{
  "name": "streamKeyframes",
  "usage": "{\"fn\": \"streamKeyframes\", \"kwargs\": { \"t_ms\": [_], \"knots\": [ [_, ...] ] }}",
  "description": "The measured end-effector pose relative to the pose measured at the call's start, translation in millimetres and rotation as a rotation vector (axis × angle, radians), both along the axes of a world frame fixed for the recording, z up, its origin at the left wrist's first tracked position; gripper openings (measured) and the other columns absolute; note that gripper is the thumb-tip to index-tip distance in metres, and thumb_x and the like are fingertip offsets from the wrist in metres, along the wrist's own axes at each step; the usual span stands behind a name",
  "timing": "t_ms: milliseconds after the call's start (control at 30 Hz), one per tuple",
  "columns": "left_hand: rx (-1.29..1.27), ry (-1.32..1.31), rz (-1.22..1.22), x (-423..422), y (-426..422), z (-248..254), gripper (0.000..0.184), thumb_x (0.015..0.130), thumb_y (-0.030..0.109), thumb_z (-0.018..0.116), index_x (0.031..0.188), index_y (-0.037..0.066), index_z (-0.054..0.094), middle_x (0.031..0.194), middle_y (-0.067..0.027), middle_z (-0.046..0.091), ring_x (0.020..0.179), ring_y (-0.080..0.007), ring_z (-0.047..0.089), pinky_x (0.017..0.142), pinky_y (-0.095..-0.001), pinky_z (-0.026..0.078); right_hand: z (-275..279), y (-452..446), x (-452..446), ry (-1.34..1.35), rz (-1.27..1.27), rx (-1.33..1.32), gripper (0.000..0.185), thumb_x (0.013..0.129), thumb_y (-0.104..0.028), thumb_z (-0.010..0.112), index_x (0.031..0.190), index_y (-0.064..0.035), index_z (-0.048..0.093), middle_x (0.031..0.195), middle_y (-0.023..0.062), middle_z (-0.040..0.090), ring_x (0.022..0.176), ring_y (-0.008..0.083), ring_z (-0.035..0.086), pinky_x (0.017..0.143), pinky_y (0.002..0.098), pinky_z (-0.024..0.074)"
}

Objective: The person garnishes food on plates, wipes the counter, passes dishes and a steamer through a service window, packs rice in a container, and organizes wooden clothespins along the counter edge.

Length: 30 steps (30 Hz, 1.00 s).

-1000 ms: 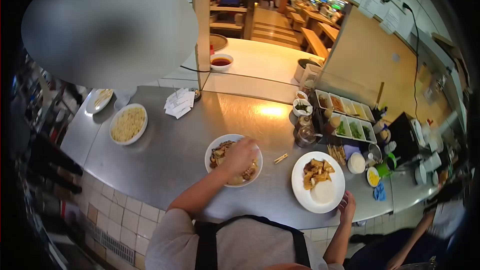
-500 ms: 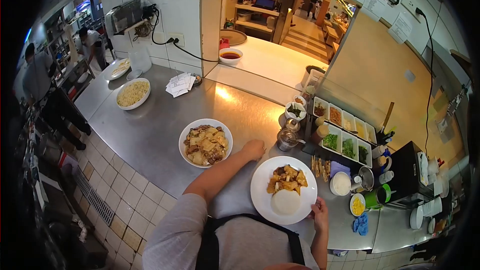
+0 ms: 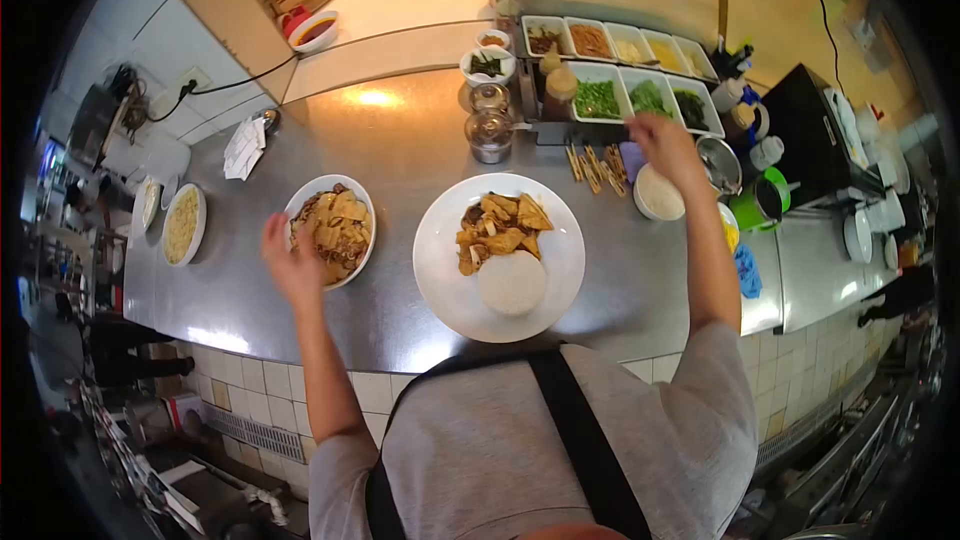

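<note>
A white plate [image 3: 435, 290] on the steel counter carries a molded dome of rice [image 3: 512, 284] and browned pieces in sauce [image 3: 503, 228]. My left hand [image 3: 293, 262] is over the near left rim of a white bowl [image 3: 372, 230] of saucy sliced food [image 3: 338, 223]; its fingers look apart, slightly blurred, with nothing seen in them. Beyond the plate to the right, my right hand [image 3: 668, 148] reaches to the front edge of the containers of chopped greens [image 3: 648, 97]. Its fingers are bent together, and anything between them is hidden.
Seasoning jars [image 3: 490, 134] stand behind the plate. Clothespins [image 3: 598, 170] and a bowl of white contents [image 3: 659, 192] lie near my right forearm. Paper slips [image 3: 244, 148] and a bowl of noodle-like food [image 3: 184, 226] are at left. A green jug [image 3: 758, 202] stands right.
My right hand has left the plate's rim and moved up to the greens. My left hand has gone from beside the plate to the bowl at left. The view has turned.
</note>
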<state>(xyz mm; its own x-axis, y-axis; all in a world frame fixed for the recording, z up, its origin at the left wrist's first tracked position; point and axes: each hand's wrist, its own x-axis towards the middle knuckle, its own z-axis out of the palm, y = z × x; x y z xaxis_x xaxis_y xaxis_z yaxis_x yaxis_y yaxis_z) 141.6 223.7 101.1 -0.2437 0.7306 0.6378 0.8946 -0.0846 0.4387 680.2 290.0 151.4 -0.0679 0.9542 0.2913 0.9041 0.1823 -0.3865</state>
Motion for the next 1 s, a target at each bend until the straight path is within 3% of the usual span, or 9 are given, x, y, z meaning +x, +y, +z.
{"fn": "streamKeyframes", "kwargs": {
  "t_ms": [33, 167, 267, 367, 400, 500, 700, 900, 1000],
  "knots": [
    [0.037, 0.060, 0.102, -25, -11, -14, 0.037, 0.086, 0.019, 0.060, 0.119, 0.003, 0.056, 0.123, -0.0184, 0.053, 0.116, -0.0328, 0.049, 0.095, -0.0390, 0.040, 9, 20, 8, -0.037, -0.039, 0.059, 0.018, 0.083, -0.017, 0.057, 0.095, -0.0096, 0.068, 0.089, 0.0155, 0.067, 0.082, 0.0348, 0.064, 0.075, 0.0418, 0.0508],
    [-0.157, -0.512, 0.317, -88, -62, -71, 0.049, 0.087, 0.026, 0.062, 0.130, 0.004, 0.049, 0.125, -0.0134, 0.050, 0.112, -0.0242, 0.051, 0.089, -0.0386, 0.044, -2, 95, 29, -0.390, -0.106, -0.215, 0.020, 0.077, -0.018, 0.062, 0.091, -0.0061, 0.070, 0.088, 0.0169, 0.067, 0.084, 0.0342, 0.064, 0.076, 0.0430, 0.0508],
    [-0.238, -1.157, 0.176, -67, -80, -75, 0.053, 0.088, 0.024, 0.062, 0.133, 0.003, 0.044, 0.119, -0.0107, 0.054, 0.101, -0.0201, 0.057, 0.081, -0.0353, 0.048, -17, 112, 15, -0.578, -0.075, -0.365, 0.022, 0.077, -0.015, 0.061, 0.094, -0.0040, 0.068, 0.094, 0.0178, 0.067, 0.091, 0.0339, 0.064, 0.078, 0.0434, 0.0517],
    [-0.263, -1.329, 0.021, -44, -78, -80, 0.058, 0.087, 0.021, 0.063, 0.137, 0.003, 0.040, 0.117, -0.0064, 0.056, 0.090, -0.0150, 0.060, 0.074, -0.0289, 0.050, -25, 120, 2, -0.649, -0.057, -0.392, 0.021, 0.078, -0.011, 0.058, 0.096, -0.0043, 0.067, 0.101, 0.0170, 0.067, 0.095, 0.0328, 0.064, 0.079, 0.0435, 0.0524],
    [-0.289, -1.319, -0.024, -37, -73, -80, 0.054, 0.087, 0.018, 0.061, 0.135, 0.003, 0.041, 0.108, -0.0070, 0.061, 0.085, -0.0141, 0.062, 0.069, -0.0267, 0.053, -27, 122, 1, -0.657, -0.060, -0.391, 0.020, 0.079, -0.011, 0.058, 0.095, -0.0050, 0.067, 0.103, 0.0162, 0.066, 0.096, 0.0323, 0.065, 0.080, 0.0436, 0.0525],
    [-0.222, -1.353, -0.010, -30, -61, -86, 0.050, 0.087, 0.013, 0.058, 0.134, 0.002, 0.043, 0.101, -0.0068, 0.063, 0.081, -0.0138, 0.063, 0.067, -0.0265, 0.054, -31, 124, 1, -0.669, -0.033, -0.346, 0.019, 0.079, -0.009, 0.056, 0.094, -0.0051, 0.067, 0.099, 0.0168, 0.067, 0.093, 0.0325, 0.065, 0.077, 0.0437, 0.0529],
    [-0.249, -1.310, -0.015, -28, -52, -83, 0.045, 0.087, 0.009, 0.054, 0.130, 0.000, 0.046, 0.106, -0.0079, 0.062, 0.082, -0.0138, 0.064, 0.067, -0.0250, 0.055, -36, 115, 0, -0.551, -0.070, -0.167, 0.017, 0.081, -0.010, 0.051, 0.087, -0.0055, 0.066, 0.090, 0.0173, 0.067, 0.088, 0.0342, 0.065, 0.074, 0.0454, 0.0529],
    [-0.229, -1.336, -0.066, -10, -50, -86, 0.044, 0.089, 0.010, 0.052, 0.131, 0.000, 0.045, 0.108, -0.0083, 0.062, 0.081, -0.0139, 0.064, 0.067, -0.0248, 0.054, -48, 107, 4, -0.344, -0.074, -0.309, 0.022, 0.079, -0.015, 0.053, 0.089, -0.0064, 0.070, 0.094, 0.0184, 0.067, 0.089, 0.0356, 0.065, 0.077, 0.0453, 0.0514],
    [-0.228, -1.343, -0.128, -5, -50, -88, 0.042, 0.089, 0.011, 0.053, 0.128, 0.000, 0.046, 0.104, -0.0084, 0.063, 0.079, -0.0147, 0.064, 0.066, -0.0256, 0.055, -50, 109, 22, -0.165, -0.069, -0.352, 0.024, 0.079, -0.019, 0.054, 0.091, -0.0080, 0.072, 0.086, 0.0178, 0.068, 0.083, 0.0321, 0.066, 0.079, 0.0415, 0.0499]
  ]
}}
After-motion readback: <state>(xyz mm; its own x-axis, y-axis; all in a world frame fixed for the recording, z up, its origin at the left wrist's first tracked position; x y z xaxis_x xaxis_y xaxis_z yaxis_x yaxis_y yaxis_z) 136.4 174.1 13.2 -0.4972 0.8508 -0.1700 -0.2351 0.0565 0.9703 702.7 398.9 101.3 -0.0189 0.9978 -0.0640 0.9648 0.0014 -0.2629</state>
